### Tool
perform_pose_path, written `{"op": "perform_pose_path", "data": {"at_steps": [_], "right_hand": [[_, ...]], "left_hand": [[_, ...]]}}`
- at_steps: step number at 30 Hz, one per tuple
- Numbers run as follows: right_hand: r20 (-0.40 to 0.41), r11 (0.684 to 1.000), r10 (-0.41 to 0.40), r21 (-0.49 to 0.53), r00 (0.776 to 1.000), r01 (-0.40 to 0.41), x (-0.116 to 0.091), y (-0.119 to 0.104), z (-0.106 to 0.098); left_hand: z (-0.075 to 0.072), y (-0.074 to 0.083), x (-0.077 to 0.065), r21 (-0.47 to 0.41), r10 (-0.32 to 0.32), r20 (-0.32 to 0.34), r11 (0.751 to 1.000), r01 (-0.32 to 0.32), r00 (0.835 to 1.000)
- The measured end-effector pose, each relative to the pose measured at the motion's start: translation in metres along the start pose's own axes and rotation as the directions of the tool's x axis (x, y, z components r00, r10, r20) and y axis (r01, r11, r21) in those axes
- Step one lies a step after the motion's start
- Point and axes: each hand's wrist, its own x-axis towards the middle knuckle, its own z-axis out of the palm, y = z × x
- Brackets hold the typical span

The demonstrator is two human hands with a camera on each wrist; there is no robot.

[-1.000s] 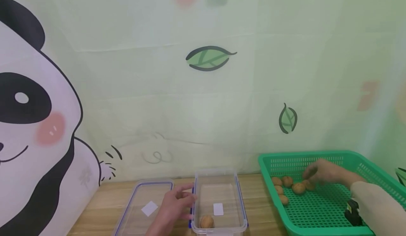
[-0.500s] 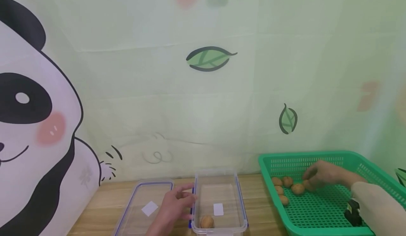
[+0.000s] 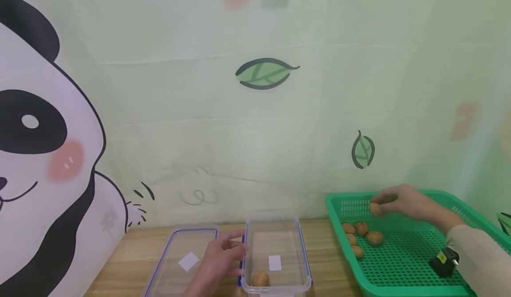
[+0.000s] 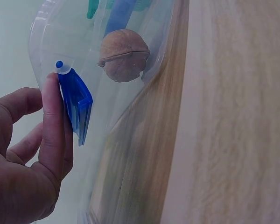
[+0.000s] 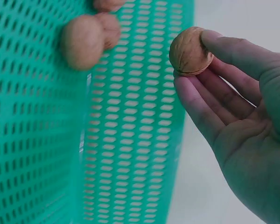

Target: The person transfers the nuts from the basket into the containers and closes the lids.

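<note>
While the right hand [image 3: 411, 203] pinches the nut [image 5: 189, 51] over the basket [image 3: 411, 291] with its fingers' tips, I think the round thing could slip and drop. The left hand [image 3: 221, 255] touches the box [image 3: 279, 246], fingers loose; a bump could slide it.

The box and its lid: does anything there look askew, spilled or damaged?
One small oddity: the white label on the lid sits askew to the lid's edges, while the second label, on the box, lies about straight. Nothing looks spilled or damaged; one walnut lies inside the box.
</note>
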Motion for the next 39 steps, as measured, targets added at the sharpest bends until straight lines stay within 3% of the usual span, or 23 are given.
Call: {"op": "perform_pose_path", "data": {"at_steps": [16,26,32,39], "right_hand": [[-0.207,0.993,-0.115,0.011,0.972,0.12,-0.005,-0.08,-0.012],[-0.26,0.976,-0.143,0.122,0.955,0.179,-0.012,-0.134,0.001],[-0.308,0.939,-0.2,0.212,0.93,0.271,-0.012,-0.152,0.019],[-0.361,0.853,-0.276,0.335,0.891,0.4,-0.015,-0.164,0.043]], "left_hand": [[0.001,0.006,-0.001,0.007,-0.005,0.001,1.0,0.005,1.0],[-0.001,0.004,-0.001,0.017,0.004,0.003,1.0,-0.004,1.0],[-0.001,0.001,0.001,0.022,-0.003,-0.007,1.0,0.003,1.0],[0.0,0.0,0.001,0.022,-0.004,-0.007,1.0,0.004,1.0]]}}
